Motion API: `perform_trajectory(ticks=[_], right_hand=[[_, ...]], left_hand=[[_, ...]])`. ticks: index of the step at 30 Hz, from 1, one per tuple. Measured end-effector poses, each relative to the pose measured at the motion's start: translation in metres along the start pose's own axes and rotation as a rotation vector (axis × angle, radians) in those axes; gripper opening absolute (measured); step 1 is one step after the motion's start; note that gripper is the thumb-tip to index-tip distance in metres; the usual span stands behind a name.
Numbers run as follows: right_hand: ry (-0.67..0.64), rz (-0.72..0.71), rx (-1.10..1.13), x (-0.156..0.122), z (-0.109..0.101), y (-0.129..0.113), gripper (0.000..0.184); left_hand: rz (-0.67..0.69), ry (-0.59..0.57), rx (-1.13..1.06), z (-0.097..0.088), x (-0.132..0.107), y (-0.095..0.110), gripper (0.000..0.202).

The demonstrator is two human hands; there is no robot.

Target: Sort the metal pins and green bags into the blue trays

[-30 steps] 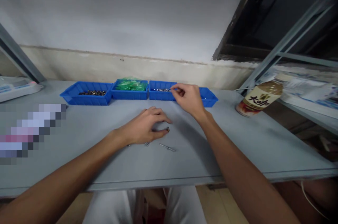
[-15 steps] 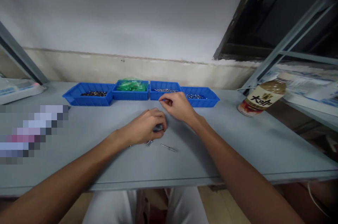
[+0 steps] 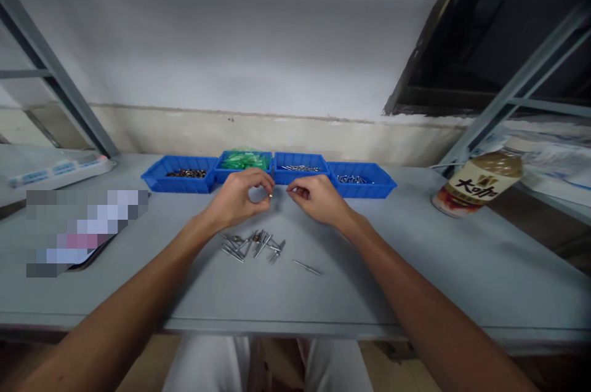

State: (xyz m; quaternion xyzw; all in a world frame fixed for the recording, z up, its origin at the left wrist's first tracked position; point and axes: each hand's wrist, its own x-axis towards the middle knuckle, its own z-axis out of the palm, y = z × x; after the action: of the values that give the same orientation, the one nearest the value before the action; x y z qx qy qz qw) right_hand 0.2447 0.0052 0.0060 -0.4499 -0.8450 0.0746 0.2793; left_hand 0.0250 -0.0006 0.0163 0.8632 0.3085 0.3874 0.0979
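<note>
Hands (image 3: 237, 198) (image 3: 320, 197) near blue bins (image 3: 362, 191) of brassy bits (image 3: 187, 173), green pieces (image 3: 242, 160), metal pins (image 3: 301, 168)

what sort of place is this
Probably a workspace for sorting or assembling small parts: four blue bins stand in a row, and slim metal pieces lie on the grey tabletop.

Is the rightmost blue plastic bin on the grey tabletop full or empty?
Neither, only partly filled: slim silver metal pins lie mostly toward the left end of the bin, with bare blue floor visible toward its right.
</note>
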Motion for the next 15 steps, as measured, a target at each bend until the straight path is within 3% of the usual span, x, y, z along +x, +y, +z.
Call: perform_trajectory(ticks=[6, 9, 11, 15], right_hand=[[-0.029, 0.004, 0.031, -0.001, 0.006, -0.001, 0.021], [-0.040, 0.003, 0.039, -0.002, 0.005, -0.003, 0.021], [-0.045, 0.001, 0.046, -0.002, 0.004, -0.004, 0.021], [-0.049, -0.009, 0.050, -0.002, 0.003, -0.005, 0.020]], left_hand=[[-0.170, 0.381, 0.153, -0.037, -0.006, -0.041, 0.005], [-0.274, 0.536, 0.321, -0.054, -0.012, -0.062, 0.017], [-0.307, 0.582, 0.428, -0.062, -0.016, -0.071, 0.028], [-0.265, 0.561, 0.511, -0.069, -0.021, -0.071, 0.036]])
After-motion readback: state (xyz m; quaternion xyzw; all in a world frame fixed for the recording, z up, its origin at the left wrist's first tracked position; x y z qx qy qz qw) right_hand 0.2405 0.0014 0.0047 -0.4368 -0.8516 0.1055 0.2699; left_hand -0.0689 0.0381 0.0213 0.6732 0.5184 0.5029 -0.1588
